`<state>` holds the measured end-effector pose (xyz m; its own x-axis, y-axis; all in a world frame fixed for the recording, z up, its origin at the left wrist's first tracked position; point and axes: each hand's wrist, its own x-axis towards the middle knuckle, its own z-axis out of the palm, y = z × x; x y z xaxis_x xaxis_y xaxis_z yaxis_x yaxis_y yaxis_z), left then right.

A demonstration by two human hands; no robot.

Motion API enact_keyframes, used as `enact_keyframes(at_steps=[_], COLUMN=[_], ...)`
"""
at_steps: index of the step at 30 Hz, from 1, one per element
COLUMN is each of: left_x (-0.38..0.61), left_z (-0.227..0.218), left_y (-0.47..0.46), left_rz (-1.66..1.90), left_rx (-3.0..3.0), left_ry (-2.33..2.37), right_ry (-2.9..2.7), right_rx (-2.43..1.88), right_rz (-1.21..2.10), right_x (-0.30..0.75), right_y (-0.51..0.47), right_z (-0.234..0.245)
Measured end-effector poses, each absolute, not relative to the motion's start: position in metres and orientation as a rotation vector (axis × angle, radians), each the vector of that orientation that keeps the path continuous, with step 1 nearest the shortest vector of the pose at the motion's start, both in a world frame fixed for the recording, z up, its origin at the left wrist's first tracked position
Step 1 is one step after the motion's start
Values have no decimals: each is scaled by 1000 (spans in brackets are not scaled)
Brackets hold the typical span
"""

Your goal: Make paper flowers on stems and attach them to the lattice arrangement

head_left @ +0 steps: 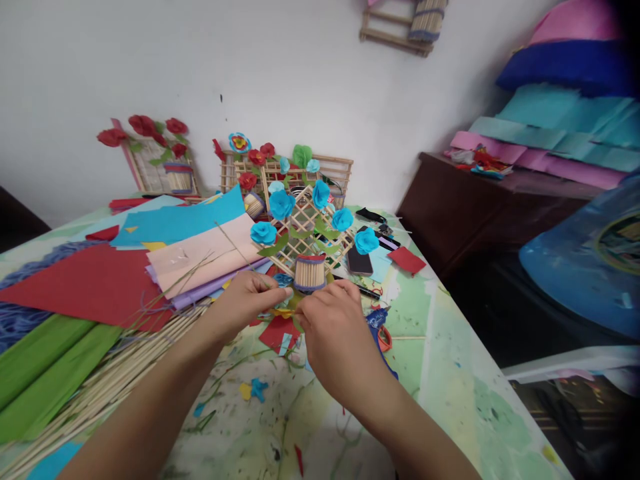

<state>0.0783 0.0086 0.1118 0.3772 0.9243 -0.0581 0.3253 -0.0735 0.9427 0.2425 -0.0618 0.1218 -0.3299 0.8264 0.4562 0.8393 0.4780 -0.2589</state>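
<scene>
My left hand (247, 300) and my right hand (333, 333) meet just in front of a tilted lattice frame (305, 230) made of thin sticks. Blue paper flowers (281, 204) and green leaves are stuck on the frame, and a small stick basket (309, 272) sits at its lower end. Both hands are closed in a pinch. Between the fingertips I see a small blue and yellow paper piece (285, 283), and what exactly each hand grips is partly hidden.
Coloured paper sheets (150, 260) and a bundle of thin sticks (100, 387) lie at the left. A phone (359, 260), a blue glue gun (377, 320) and paper scraps lie right of my hands. More flower frames (155, 160) lean on the wall. A dark cabinet (475, 200) stands right.
</scene>
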Motion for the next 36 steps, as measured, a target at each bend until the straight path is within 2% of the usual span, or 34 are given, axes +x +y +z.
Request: enact_keyframes(at_steps=[17, 28, 36], left_x=[77, 80, 79], left_z=[108, 107, 107], left_y=[10, 9, 10], left_rz=[835, 834, 859], left_rx=[1618, 1561, 1551], left_ry=[1153, 1196, 1190], right_ry=[-2204, -2118, -1998], right_rx=[-1360, -1311, -1275], right_rz=[103, 552, 736], right_x=[240, 239, 236], right_y=[-61, -58, -55], right_z=[121, 124, 122])
